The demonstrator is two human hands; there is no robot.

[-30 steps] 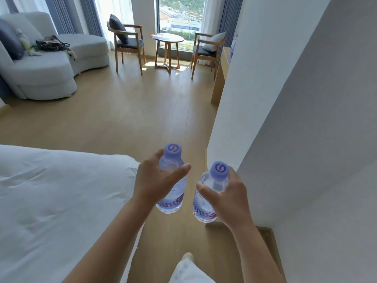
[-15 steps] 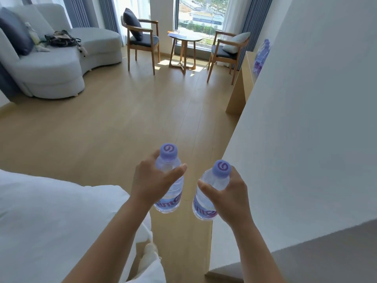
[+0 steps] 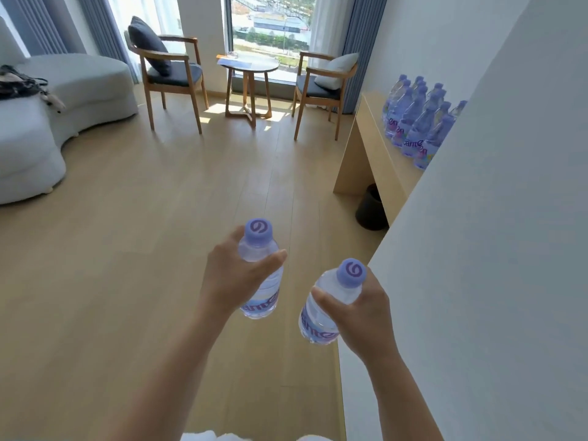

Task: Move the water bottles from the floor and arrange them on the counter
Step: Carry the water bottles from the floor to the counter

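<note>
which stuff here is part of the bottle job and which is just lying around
Part of the job:
- bottle gripped by left hand
- bottle gripped by right hand
- counter
- bottles already on it

Just there:
- two chairs
- round table
- sofa
- dark bin

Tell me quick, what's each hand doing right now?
Left hand: closed around a water bottle with a purple cap.
Right hand: closed around a second water bottle, same kind.

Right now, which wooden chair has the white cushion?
The wooden armchair right of the small round table, nearest the counter; the left chair holds a dark cushion.
</note>
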